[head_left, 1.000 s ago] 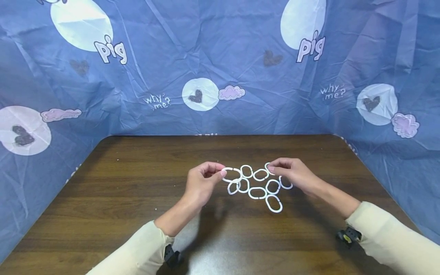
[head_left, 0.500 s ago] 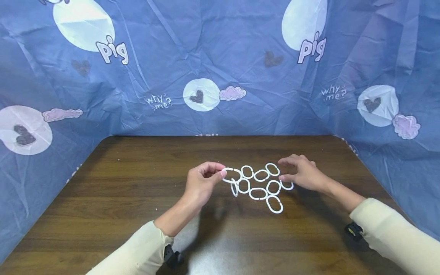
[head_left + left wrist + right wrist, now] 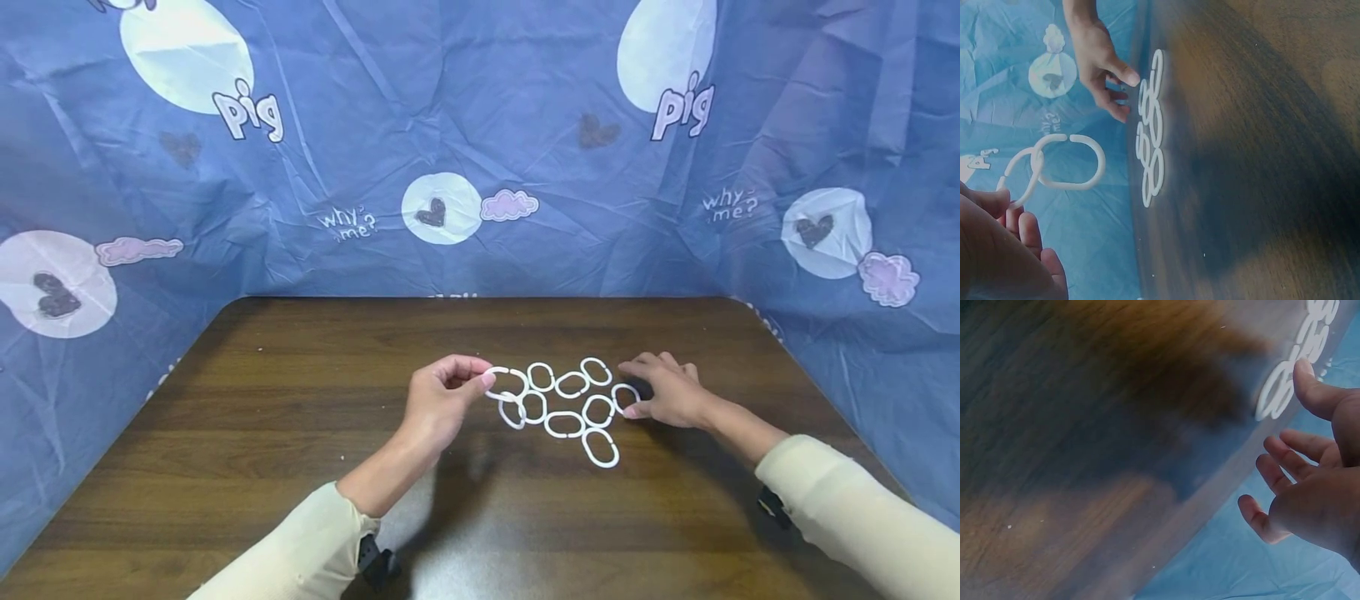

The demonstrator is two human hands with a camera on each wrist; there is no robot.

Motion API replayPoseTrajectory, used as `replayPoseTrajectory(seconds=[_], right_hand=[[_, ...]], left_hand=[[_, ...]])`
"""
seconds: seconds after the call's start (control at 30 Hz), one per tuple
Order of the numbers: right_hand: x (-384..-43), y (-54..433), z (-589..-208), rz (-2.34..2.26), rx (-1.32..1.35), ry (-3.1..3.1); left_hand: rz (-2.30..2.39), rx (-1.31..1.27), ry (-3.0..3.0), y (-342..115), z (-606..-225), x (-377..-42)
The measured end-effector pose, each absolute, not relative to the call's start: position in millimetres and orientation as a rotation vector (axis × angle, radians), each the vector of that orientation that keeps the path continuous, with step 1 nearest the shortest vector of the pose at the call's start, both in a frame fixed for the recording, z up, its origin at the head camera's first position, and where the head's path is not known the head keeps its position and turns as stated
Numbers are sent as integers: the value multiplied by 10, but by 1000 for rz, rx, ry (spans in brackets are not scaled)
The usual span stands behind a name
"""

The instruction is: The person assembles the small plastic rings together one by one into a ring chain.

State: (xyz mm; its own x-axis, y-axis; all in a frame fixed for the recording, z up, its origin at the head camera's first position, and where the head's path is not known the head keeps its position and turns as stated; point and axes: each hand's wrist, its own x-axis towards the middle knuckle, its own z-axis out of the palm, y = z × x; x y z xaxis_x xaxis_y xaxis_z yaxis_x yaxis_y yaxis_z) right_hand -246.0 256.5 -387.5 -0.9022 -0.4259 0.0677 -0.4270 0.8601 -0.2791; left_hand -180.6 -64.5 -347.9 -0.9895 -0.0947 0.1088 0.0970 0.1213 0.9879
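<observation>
Between thumb and fingers my left hand (image 3: 442, 400) pinches a white plastic split-ring link (image 3: 497, 395), raised above the table. A second white link (image 3: 1102, 164) hangs through it, its small gap showing in the left wrist view. My right hand (image 3: 667, 390) is spread over the right side, thumb tip right at the edge of the rightmost loose link (image 3: 615, 392), holding nothing. Several more white oval links lie flat in a loose cluster between the hands, among them a nearest one (image 3: 587, 450) and a farthest one (image 3: 583, 369).
The brown wood-grain table (image 3: 300, 467) stretches out on all sides of the links. Behind it and at both sides hangs a blue printed cloth (image 3: 480, 108). Small white specks (image 3: 342, 457) dot the tabletop.
My right hand has come away from the farthest link and moved right and nearer, opening beside the rightmost link. The link hanging from my left hand has swung; the left hand stays put.
</observation>
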Motion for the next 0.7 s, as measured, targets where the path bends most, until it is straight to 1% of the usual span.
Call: replayPoseTrajectory(seconds=[0.7], right_hand=[[-2485,2636,-4031,432,712,-3006]], left_hand=[[-1974,33,-2280,-642,-3454,-1809]])
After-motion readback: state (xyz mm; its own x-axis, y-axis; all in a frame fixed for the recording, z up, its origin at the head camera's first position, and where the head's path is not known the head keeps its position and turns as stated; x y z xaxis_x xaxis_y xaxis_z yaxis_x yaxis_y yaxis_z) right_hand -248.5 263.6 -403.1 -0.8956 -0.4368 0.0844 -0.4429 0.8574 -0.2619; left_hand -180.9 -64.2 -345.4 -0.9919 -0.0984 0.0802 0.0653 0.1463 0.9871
